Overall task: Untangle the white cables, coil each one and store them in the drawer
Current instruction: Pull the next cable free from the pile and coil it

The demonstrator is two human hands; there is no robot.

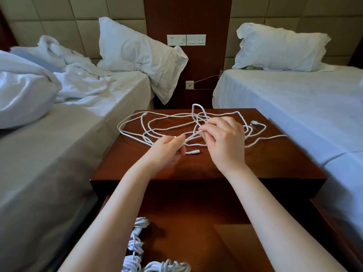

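A loose tangle of white cables (157,122) spreads over the top of the wooden nightstand (275,160). My left hand (167,152) pinches a strand near the tangle's front. My right hand (224,138) grips the same strand a little to the right, fingers curled round it. A cable plug (193,152) lies on the wood between my hands. Another plug end (255,122) rests at the right of the tangle. Below, the open drawer (196,213) holds several coiled white cables (137,242) at its left and front.
An unmade bed (68,134) with a crumpled duvet stands to the left, and a made bed (304,107) to the right, both close against the nightstand. Wall sockets (186,39) sit on the wooden panel behind. A flat brown sheet (241,250) lies in the drawer's right half.
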